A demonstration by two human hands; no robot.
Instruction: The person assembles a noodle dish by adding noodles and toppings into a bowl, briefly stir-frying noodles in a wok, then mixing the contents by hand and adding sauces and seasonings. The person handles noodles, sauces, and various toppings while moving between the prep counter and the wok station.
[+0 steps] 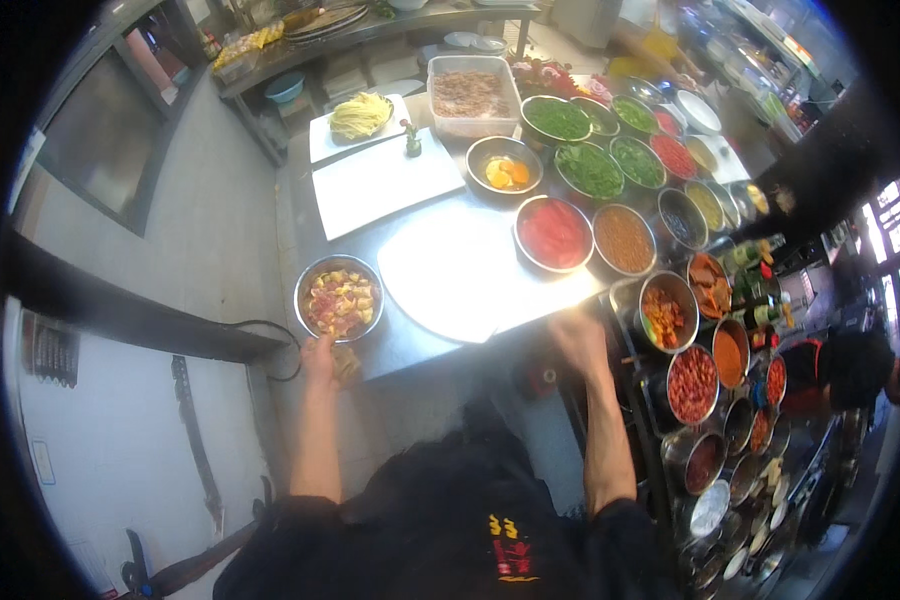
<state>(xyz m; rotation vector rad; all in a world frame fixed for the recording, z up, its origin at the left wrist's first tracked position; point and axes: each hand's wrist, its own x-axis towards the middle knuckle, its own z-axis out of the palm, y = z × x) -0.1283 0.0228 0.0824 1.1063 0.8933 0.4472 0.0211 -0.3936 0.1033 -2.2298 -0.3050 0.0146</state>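
My left hand point(321, 361) is at the near left edge of the steel counter point(390, 352), just below a metal bowl of chopped reddish and yellow food point(341, 302). A brownish, blurred item point(345, 363) lies against its fingers; whether they grip it or the bowl's rim is unclear. My right hand point(577, 337), blurred, is at the counter's near right edge, and its fingers are hard to make out. Between the hands lies a large white plate point(450, 277), washed out by glare. Beyond it stand a bowl of red food point(553, 234) and a bowl of egg yolks point(504, 165).
White rectangular plates point(382, 184) lie at the back left, one with a small flower piece point(412, 141). A plastic tub point(474, 94) stands behind. Many ingredient bowls fill the right side, including one of diced red food point(692, 385). Other people are at the far right and back right.
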